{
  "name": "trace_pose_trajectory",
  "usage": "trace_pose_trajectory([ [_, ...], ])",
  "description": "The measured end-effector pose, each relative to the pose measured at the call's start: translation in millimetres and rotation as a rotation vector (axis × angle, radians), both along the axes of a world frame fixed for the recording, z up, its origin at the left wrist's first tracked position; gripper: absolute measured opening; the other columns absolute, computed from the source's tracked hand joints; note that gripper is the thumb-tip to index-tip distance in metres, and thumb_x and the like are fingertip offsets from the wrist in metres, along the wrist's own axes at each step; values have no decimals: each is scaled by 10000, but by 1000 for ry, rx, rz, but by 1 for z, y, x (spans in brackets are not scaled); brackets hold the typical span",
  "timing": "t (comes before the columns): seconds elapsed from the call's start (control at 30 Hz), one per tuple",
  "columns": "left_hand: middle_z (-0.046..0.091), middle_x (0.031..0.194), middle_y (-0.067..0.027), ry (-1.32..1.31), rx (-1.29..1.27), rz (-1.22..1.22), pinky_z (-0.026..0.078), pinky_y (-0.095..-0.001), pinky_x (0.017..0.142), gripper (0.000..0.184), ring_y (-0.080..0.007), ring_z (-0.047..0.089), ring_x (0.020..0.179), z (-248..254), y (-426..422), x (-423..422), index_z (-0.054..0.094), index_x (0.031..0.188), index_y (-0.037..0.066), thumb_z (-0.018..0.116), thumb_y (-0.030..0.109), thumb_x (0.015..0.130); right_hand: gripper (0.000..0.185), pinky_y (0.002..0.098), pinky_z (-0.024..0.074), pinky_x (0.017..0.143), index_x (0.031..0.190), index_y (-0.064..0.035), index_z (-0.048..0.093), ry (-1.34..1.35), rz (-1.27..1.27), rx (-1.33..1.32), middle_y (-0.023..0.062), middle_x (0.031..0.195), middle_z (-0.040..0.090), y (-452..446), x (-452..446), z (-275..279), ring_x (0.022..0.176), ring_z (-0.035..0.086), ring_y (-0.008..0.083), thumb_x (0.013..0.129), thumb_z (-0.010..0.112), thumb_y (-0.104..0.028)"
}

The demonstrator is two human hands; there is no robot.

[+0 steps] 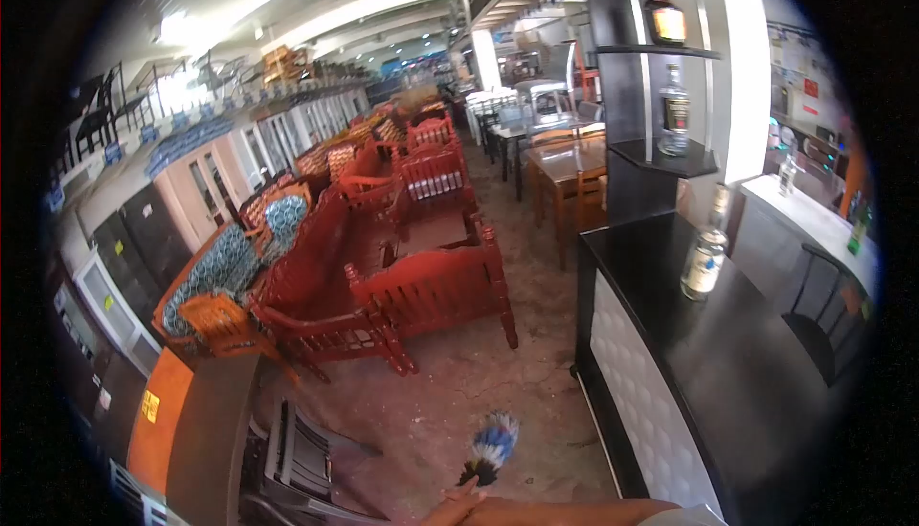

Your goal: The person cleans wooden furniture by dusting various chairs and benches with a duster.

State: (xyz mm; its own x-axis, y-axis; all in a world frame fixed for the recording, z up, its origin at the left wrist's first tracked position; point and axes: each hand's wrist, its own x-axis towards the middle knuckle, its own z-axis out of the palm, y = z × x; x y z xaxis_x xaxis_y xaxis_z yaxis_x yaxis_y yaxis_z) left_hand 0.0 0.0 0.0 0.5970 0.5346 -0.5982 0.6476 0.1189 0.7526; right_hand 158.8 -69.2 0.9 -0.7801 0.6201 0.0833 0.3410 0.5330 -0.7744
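Observation:
At the bottom edge, my right hand [458, 505] is partly in view, its forearm coming in from the right. The fingers are closed around the dark base of a feather duster [495, 438]. Blue, white and black tufts point up and away over the reddish floor [431, 397]. The duster's handle is hidden by the hand. My left hand does not show.
Red wooden benches [431, 287] stand ahead. A black counter [661, 287] with a bottle [706, 260] is on the right, beside shelves of bottles. Dark chairs [304, 454] and a brown-topped cabinet [212, 430] are at lower left. Beyond is a wooden table [570, 160].

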Motion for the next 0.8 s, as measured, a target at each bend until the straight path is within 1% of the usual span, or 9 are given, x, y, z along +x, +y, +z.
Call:
trace_pose_trajectory([
  [0.07, 393, 1444, -192, -2, -110, -19, 220, -314, 1112, 739, -270, 366, 1336, 29, -24, -2, 272, 1469, 50, 540, 457, 913, 276, 437, 386, 1014, 1141, -54, 625, -22, -72, -35, 206, 1357, 415, 29, 5, -37, 1218, 472, 341, 893, 579, -166],
  [0.1, 407, 1429, -200, -107, -87, -32, 230, -317, 1105, 770, -270, 363, 1338, 10, 56, 43, 257, 1473, 48, 537, 485, 904, 268, 434, 399, 1000, 1127, -49, 629, -50, -103, -42, 208, 1305, 494, 65, 24, -50, 1182, 508, 337, 893, 577, -169],
  [0.17, 434, 1400, -216, -194, -38, -67, 250, -324, 1091, 833, -270, 358, 1343, -6, 92, 51, 227, 1481, 45, 532, 541, 886, 264, 432, 424, 971, 1110, -48, 635, -55, -151, -21, 193, 1247, 539, 92, 25, -57, 1136, 537, 335, 890, 581, -183],
  [0.23, 431, 1408, -212, -269, 93, -130, 312, -341, 1062, 696, -280, 404, 1306, 2, 131, 71, 322, 1448, 48, 513, 458, 920, 262, 430, 448, 942, 1093, -46, 641, -84, -205, 28, 177, 1189, 584, 132, 41, -54, 1091, 567, 333, 886, 585, -196],
  [0.5, 437, 1415, -189, -218, 53, -395, 377, -347, 1013, 613, -269, 493, 1232, -54, 295, 168, 367, 1444, 132, 501, 450, 937, 315, 435, 432, 957, 1113, -51, 633, -213, -476, -152, 209, 1239, 532, 257, 127, 2, 1124, 537, 345, 882, 590, -261],
  [0.57, 518, 1315, -180, -281, 33, -364, 413, -339, 955, 609, -248, 545, 1126, 1, 325, 194, 345, 1451, 109, 501, 418, 949, 350, 443, 416, 976, 1168, -62, 609, -292, -478, -179, 261, 1371, 406, 286, 148, 9, 1193, 487, 354, 900, 565, -282],
  [0.6, 559, 1265, -175, -307, 18, -351, 431, -335, 926, 608, -237, 571, 1072, 18, 336, 206, 334, 1454, 98, 502, 402, 955, 336, 447, 425, 960, 1153, -56, 612, -307, -563, -9, 258, 1341, 435, 297, 157, 8, 1160, 507, 356, 896, 572, -269],
  [0.7, 610, 1062, -114, -634, 62, 75, 464, -298, 796, 587, -171, 571, 893, -25, 362, 254, 293, 1460, 61, 505, 301, 969, 285, 450, 453, 910, 1100, -33, 614, -258, -889, 333, 250, 1218, 523, 318, 180, 15, 1054, 566, 356, 886, 590, -220],
  [0.8, 571, 964, -57, -710, -122, 413, 451, -256, 697, 505, -120, 513, 790, 11, 395, 291, 321, 1421, 31, 478, 218, 980, 218, 424, 486, 848, 1038, -4, 603, 29, -1312, 173, 237, 1047, 593, 348, 195, 46, 947, 612, 327, 877, 593, -150],
])
